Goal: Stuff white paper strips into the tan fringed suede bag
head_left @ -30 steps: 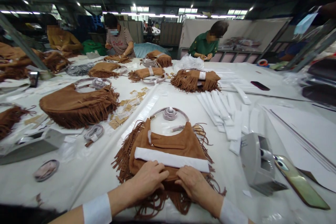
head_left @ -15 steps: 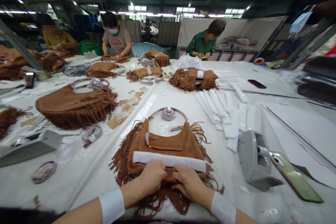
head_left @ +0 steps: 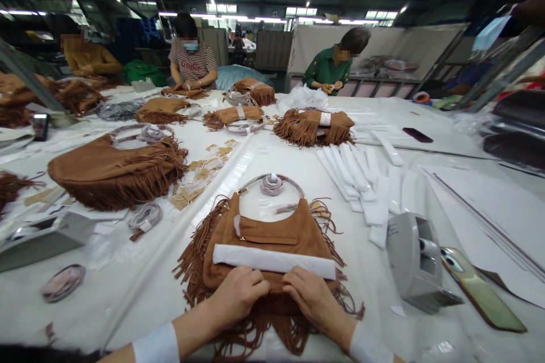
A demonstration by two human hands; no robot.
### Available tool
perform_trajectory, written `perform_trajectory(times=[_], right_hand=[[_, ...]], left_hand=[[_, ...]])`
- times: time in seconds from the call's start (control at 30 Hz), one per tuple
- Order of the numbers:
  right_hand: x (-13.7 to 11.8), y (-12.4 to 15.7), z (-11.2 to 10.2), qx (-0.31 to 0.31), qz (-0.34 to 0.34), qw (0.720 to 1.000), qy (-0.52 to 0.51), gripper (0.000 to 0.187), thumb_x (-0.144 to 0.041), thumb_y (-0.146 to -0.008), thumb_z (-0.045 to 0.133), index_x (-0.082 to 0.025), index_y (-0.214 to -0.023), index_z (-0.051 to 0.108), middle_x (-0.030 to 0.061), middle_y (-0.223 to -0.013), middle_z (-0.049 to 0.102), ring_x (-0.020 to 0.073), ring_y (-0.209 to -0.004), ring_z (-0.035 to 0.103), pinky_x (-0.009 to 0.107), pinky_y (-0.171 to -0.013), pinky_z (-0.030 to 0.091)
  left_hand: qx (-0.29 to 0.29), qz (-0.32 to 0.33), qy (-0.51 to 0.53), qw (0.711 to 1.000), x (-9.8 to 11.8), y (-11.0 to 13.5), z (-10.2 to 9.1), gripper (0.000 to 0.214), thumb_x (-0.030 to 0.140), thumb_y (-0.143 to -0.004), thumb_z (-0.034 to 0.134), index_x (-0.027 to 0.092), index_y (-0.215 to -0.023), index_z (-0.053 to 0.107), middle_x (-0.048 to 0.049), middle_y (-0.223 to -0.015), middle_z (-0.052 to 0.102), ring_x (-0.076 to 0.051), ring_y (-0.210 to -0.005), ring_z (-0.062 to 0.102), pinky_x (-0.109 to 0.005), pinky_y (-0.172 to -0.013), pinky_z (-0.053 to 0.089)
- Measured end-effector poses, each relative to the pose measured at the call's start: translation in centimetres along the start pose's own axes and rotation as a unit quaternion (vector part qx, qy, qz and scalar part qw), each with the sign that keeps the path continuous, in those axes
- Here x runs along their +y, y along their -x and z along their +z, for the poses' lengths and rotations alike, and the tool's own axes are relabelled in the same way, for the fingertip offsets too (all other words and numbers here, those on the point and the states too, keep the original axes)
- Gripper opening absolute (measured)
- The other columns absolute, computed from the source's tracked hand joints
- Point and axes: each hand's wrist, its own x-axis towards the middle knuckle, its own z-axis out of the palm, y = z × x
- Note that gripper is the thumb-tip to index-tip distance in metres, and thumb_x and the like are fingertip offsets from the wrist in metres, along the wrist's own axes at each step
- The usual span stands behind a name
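A brown suede fringed handbag [head_left: 272,232] lies flat in front of me, its wrapped strap arched away from me. Across its lower front rests a folded white paper strip [head_left: 276,261]. My left hand [head_left: 243,293] is closed on the bag's near edge, left of the middle. On the same edge, to the right, my right hand [head_left: 310,296] grips with bent fingers, close below the strip. The fingertips are partly hidden against the suede. Within the strap's loop sits a coiled wrapped strap [head_left: 271,184].
A tape dispenser [head_left: 411,261] and a phone [head_left: 481,289] lie at right, below white strips [head_left: 353,176]. Another fringed bag [head_left: 114,170] stands at left, near paper tags [head_left: 200,173]. Several co-workers handle things across the table, including a person in green [head_left: 334,68].
Both hands have shifted slightly toward me along the bag's near edge and sit a little farther apart. The bag and strip have barely moved.
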Motion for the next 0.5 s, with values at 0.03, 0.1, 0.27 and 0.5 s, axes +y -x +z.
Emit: perform_trajectory(times=[0.03,0.1,0.27,0.5], right_hand=[[0.0,-0.4,-0.2,0.02,0.001,1.0,-0.004,0.02,-0.024,-0.098,0.038,-0.02,-0.093,0.058,0.0043,-0.086,0.059,0.0175,-0.08,0.056,0.03,-0.071,0.044],[0.2,-1.4,-0.7,0.061,0.022,0.998,0.023,0.016,-0.024,-0.096,0.044,-0.02,-0.101,0.058,0.0074,-0.096,0.061,0.0201,-0.09,0.056,0.034,-0.079,0.044],[0.8,-3.3,-1.9,-0.04,0.117,0.987,0.107,0.026,-0.03,-0.085,0.063,-0.019,-0.108,0.06,0.0083,-0.101,0.063,0.0256,-0.096,0.056,0.04,-0.082,0.042],[6.9,0.7,-5.8,0.106,0.284,0.953,0.022,0.028,-0.039,-0.092,0.043,-0.019,-0.098,0.061,0.0065,-0.089,0.067,0.0221,-0.082,0.061,0.033,-0.074,0.047]], left_hand=[[0.0,-0.007,0.0,1.0,0.0,0.0,0.2,0.015,0.019,-0.095,0.043,0.021,-0.091,0.057,-0.0008,-0.086,0.06,-0.017,-0.079,0.052,-0.029,-0.068,0.034],[-0.009,-0.014,0.005,1.0,0.0,-0.2,0.4,0.014,0.018,-0.095,0.044,0.021,-0.091,0.057,-0.0006,-0.084,0.06,-0.017,-0.078,0.052,-0.03,-0.069,0.034],[-0.022,-0.022,0.014,0.999,0.1,-0.4,0.3,0.014,0.016,-0.094,0.043,0.021,-0.092,0.056,-0.0008,-0.086,0.06,-0.017,-0.08,0.051,-0.031,-0.073,0.033],[0.004,-0.035,0.012,0.999,0.9,0.1,-0.3,0.016,0.017,-0.095,0.042,0.021,-0.088,0.056,-0.0017,-0.087,0.059,-0.018,-0.083,0.048,-0.033,-0.073,0.03]])
